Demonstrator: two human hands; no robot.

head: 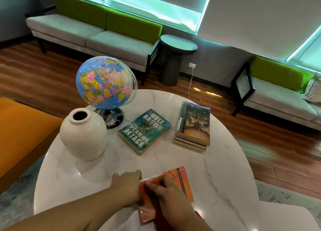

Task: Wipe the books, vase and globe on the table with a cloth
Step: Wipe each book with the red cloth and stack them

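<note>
Might skid book [184, 182] off slick table [225, 170] at near edge if scrubbed hard with cloth [198, 214] bunched in right hand [166, 194], despite left hand [126, 183] gripping its side.

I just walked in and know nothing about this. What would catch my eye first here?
The bright globe stands at the far left of the white marble table, a cream vase just in front of it. Mid-table lie a teal book and, to its right, a stack of books. At the near edge the left hand holds an orange book while the right hand rests on its cover.
</note>
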